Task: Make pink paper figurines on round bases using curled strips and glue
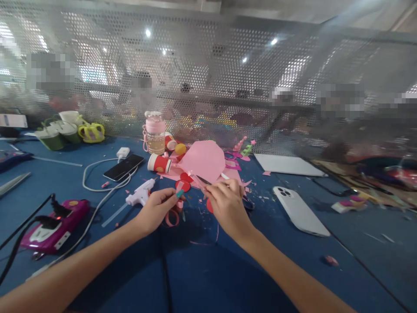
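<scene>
My left hand [159, 208] pinches a pink paper strip [180, 187] between thumb and fingers; teal nail colour shows on the thumb. A curled pink paper loop [171, 218] hangs just below it. My right hand [228, 206] is closed, its fingertips pinching another narrow pink paper strip [199, 182]. A dark blue ring-shaped handle [249, 203] shows beside the right hand, mostly hidden. Red paper circles [183, 185] lie between and behind the hands. Beyond them is a large pink paper piece [206, 158], next to a red-and-white paper cup [159, 163] on its side.
A white glue gun [141, 192] lies left of my left hand, near a black phone [124, 168] and a purple power strip [57, 226]. A pink-lidded bottle [155, 132] stands behind. At right are a white phone [301, 211] and white sheet [288, 164]. A perforated metal panel [208, 65] borders the table.
</scene>
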`<state>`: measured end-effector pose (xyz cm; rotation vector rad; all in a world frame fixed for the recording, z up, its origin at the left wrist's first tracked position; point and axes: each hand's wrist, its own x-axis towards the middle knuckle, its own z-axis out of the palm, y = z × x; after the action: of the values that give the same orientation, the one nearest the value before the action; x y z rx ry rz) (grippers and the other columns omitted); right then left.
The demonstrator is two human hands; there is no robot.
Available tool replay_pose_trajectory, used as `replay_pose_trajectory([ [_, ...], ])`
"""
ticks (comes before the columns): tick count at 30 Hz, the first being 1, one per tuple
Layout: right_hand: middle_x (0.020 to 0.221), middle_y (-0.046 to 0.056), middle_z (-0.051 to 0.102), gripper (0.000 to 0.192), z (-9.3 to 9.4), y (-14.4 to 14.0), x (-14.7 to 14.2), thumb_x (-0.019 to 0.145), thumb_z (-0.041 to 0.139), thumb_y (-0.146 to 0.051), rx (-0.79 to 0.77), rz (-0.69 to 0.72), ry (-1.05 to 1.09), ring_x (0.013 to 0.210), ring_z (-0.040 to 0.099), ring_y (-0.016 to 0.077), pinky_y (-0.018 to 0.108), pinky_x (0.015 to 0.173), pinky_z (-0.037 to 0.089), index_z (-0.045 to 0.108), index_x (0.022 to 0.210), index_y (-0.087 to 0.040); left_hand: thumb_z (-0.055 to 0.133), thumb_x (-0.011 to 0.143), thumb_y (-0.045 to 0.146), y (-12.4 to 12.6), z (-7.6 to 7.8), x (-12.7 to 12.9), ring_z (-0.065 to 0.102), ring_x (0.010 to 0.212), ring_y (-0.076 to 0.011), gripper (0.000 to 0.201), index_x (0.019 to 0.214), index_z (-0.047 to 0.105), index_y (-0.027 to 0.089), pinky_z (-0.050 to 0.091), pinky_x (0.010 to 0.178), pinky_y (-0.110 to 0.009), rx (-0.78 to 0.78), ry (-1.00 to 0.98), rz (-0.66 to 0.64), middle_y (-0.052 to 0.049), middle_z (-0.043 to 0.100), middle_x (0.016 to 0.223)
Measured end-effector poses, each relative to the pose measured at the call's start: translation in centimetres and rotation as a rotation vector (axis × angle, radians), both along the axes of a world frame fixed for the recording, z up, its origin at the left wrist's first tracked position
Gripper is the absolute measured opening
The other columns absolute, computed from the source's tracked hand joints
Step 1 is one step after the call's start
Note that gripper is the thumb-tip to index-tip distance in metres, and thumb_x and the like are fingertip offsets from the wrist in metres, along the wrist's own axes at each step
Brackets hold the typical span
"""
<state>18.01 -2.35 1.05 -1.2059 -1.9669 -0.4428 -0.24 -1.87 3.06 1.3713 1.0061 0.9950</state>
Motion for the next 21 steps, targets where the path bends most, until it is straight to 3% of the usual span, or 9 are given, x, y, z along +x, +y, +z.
replay_pose_trajectory([
  [10,0.071,0.005,0.063,0.020,-0.3,-0.7,-0.8,0.085,0.046,-0.020,0.096,-0.012,-0.039,0.078,0.040,0.0195,0.033,0.072,0.031,0.065,0.089,-0.017,0.064,0.064,0.037,0.0,-0.2,0.1,0.050,0.048,-0.0075,0.023,0.063,0.058,0.014,0.040,0.048,-0.017,-0.084,-0.014,-0.101,0.003,0.056,0.052],
  [15,0.074,0.008,0.063,0.022,-0.6,-1.0,-1.0,0.085,0.046,-0.019,0.108,-0.016,-0.069,0.080,0.040,0.0208,0.034,0.070,0.030,0.065,0.094,-0.016,0.067,0.062,0.031,0.1,-0.2,0.2,0.052,0.048,-0.0086,0.030,0.085,0.062,0.013,0.040,0.047,-0.018,-0.164,-0.055,-0.088,0.004,0.055,0.052],
  [21,0.074,0.008,0.062,0.024,-0.8,-1.1,-1.0,0.086,0.044,-0.022,0.083,-0.033,-0.082,0.079,0.040,0.0208,0.035,0.069,0.030,0.065,0.097,-0.019,0.067,0.063,0.028,0.1,0.0,0.1,0.052,0.045,-0.0082,0.031,0.088,0.063,0.011,0.039,0.044,-0.018,-0.226,-0.140,-0.143,0.003,0.055,0.050],
])
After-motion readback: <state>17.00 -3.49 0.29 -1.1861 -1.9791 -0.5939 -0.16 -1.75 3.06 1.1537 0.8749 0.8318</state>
